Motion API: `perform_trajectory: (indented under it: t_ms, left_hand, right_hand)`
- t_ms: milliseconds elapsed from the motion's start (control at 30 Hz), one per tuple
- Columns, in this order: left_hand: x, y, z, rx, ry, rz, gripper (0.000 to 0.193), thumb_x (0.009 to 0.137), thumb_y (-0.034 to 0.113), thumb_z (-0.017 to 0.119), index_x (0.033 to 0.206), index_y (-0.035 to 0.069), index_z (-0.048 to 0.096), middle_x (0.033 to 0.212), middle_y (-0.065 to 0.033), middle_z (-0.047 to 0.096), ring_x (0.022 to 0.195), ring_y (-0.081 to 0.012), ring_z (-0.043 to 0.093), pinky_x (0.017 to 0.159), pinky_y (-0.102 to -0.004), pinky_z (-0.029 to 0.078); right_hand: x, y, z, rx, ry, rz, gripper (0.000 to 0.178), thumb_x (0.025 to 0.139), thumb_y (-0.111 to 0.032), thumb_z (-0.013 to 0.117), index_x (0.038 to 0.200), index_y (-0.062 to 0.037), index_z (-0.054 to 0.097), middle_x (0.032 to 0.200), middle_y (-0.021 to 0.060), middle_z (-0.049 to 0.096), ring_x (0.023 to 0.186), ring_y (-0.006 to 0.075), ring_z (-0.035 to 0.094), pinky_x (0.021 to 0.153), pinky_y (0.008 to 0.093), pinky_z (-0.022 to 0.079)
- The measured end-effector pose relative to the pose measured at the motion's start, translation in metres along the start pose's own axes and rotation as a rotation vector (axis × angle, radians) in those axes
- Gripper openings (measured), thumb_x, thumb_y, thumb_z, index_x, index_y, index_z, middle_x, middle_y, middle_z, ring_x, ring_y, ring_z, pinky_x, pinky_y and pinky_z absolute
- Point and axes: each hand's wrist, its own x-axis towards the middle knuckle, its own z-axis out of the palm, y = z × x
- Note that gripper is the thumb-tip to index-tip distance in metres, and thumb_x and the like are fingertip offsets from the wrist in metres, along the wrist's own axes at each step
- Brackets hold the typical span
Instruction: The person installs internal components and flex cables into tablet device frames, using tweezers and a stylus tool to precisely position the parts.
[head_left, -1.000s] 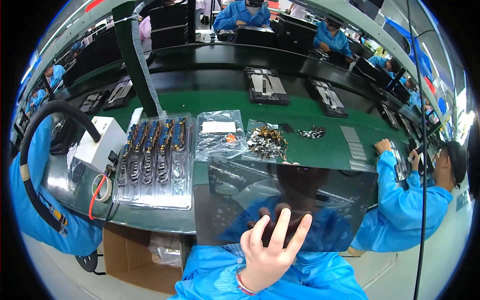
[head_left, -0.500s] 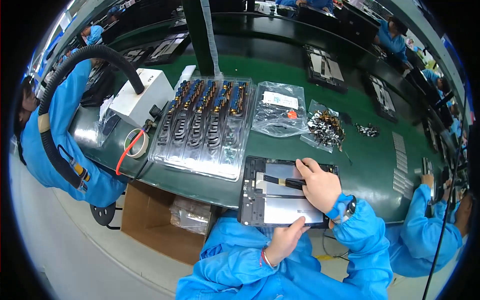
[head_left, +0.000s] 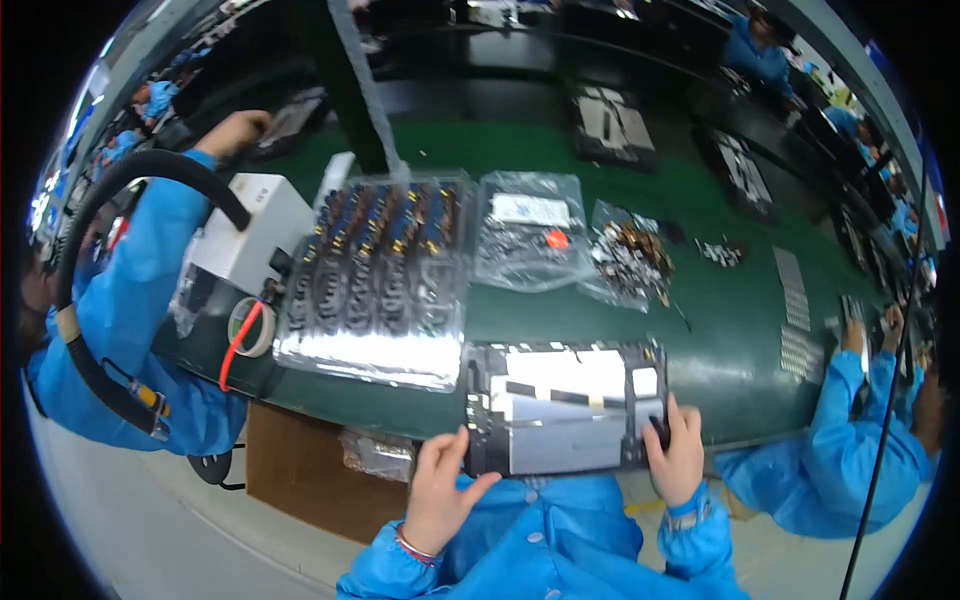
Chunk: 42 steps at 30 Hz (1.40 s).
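An opened tablet with bare silver battery panels and a black frame lies at the near edge of the green table. My left hand grips its lower left corner, thumb along the near edge and fingers at the side. On the opposite side, my right hand holds the right edge, thumb on top of the frame. Across the middle of the panels runs a dark flat strip with a pale band near its right end. The fingertips under the tablet are hidden.
Beyond the tablet are a clear tray of small flex parts, a plastic bag, a pile of small parts and metal strips. At left stand a white box with a black hose, a tape roll and a co-worker's arm.
My right hand has left the strip over the panels and moved to the tablet's right edge. My left hand has shifted to its left corner. The co-worker at left now reaches forward.
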Motion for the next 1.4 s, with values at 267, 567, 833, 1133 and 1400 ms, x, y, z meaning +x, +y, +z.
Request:
perform_trajectory:
  t_ms: [267,567,833,1133,1400]
  left_hand:
    - [0.015,0.031,-0.007,-0.356,0.026,0.029,0.055,0.073,0.016,0.072,0.121,-0.001,0.05,0.111,-0.0135,0.049,0.096,-0.0234,0.054,0.079,-0.0298,0.047]
    - [0.041,0.027,-0.012,-0.572,0.04,0.208,0.038,0.082,0.0,0.048,0.12,-0.003,0.046,0.119,-0.0184,0.045,0.104,-0.0264,0.054,0.09,-0.0353,0.044]
    - [0.025,0.033,-0.01,-0.506,0.012,-0.058,0.021,0.085,0.001,0.049,0.104,0.0,0.057,0.101,-0.0126,0.056,0.088,-0.0211,0.058,0.076,-0.0271,0.046]
    - [0.023,0.038,-0.028,-0.448,0.034,-0.095,0.025,0.084,-0.001,0.049,0.108,0.0,0.056,0.103,-0.013,0.056,0.094,-0.0212,0.057,0.084,-0.031,0.045]
    - [0.092,0.076,-0.004,-1.249,-0.153,-0.087,0.034,0.09,0.009,0.045,0.123,0.003,0.045,0.114,-0.0106,0.054,0.105,-0.0218,0.053,0.092,-0.0337,0.04]
  right_hand:
    - [-0.009,0.018,-0.045,1.357,0.009,0.316,0.049,0.082,-0.001,0.051,0.128,0.0034,0.035,0.118,0.0161,0.052,0.103,0.0243,0.056,0.089,0.0344,0.046]
    - [0.299,-0.075,-0.015,1.333,0.169,0.127,0.045,0.083,-0.01,0.058,0.124,-0.0005,0.042,0.098,0.0106,0.059,0.072,0.0158,0.06,0.053,0.0278,0.049]
    - [0.454,-0.186,0.149,1.23,-0.09,0.344,0.023,0.075,-0.006,0.06,0.098,-0.007,0.054,0.063,0.0037,0.049,0.042,0.015,0.041,0.035,0.0316,0.03]
    - [0.46,-0.186,0.158,1.159,-0.423,0.473,0.014,0.08,-0.006,0.053,0.091,-0.0149,0.051,0.056,-0.0013,0.038,0.044,0.011,0.035,0.039,0.0255,0.028]
    - [0.238,-0.143,-0.042,1.225,-0.64,-0.036,0.036,0.083,-0.006,0.052,0.119,-0.0032,0.045,0.066,-0.0039,0.041,0.043,0.0042,0.031,0.041,0.0211,0.027]
